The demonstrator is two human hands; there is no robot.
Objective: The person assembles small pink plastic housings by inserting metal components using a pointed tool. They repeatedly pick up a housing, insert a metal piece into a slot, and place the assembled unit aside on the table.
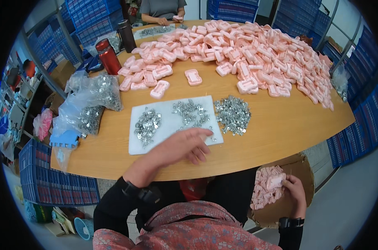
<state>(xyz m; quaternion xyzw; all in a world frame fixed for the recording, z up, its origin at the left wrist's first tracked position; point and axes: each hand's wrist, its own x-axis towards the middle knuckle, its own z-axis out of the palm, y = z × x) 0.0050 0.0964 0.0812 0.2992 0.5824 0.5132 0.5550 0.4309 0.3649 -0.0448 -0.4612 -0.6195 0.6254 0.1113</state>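
Note:
My left hand [181, 146] reaches over the lower right part of a white foam sheet [166, 121], its fingers loosely stretched and apart. A few small silvery metal pieces lie just by its index fingertip. Two heaps of these metal pieces [148, 126] sit on the sheet, and another metal heap [233, 115] lies on the bare wood to its right. Low on the right, my right hand [296, 188] grips a pink plastic casing [275, 181] by its right edge. Below it, a cardboard box [304, 171] beside the table holds many similar pink casings [262, 191].
A big pile of pink casings [255, 54] covers the far side of the wooden table [280, 121]. Bags of metal pieces [105, 91], a red flask [108, 57] and a dark flask [126, 36] stand left. Opposite, another person's hands [163, 21] work. Blue crates [51, 183] surround the table.

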